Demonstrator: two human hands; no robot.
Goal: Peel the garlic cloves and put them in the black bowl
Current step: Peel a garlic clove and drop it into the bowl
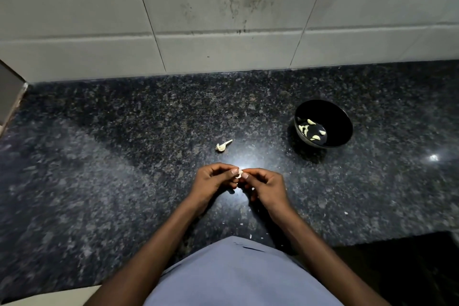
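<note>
Near the blue shirt (238, 278), a garlic clove (239, 174) is pinched between both hands' curled fingers (224, 173); its skin is best peeled away before the black bowl (344, 129), far right, is approached.

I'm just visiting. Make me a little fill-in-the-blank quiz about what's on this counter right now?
1. Both hands, left hand and right hand, pinch one garlic ____.
2. Peeled cloves lie in the ____ bowl.
3. The garlic stem lies to the ____ of the bowl.

Missing words: clove; black; left
</note>
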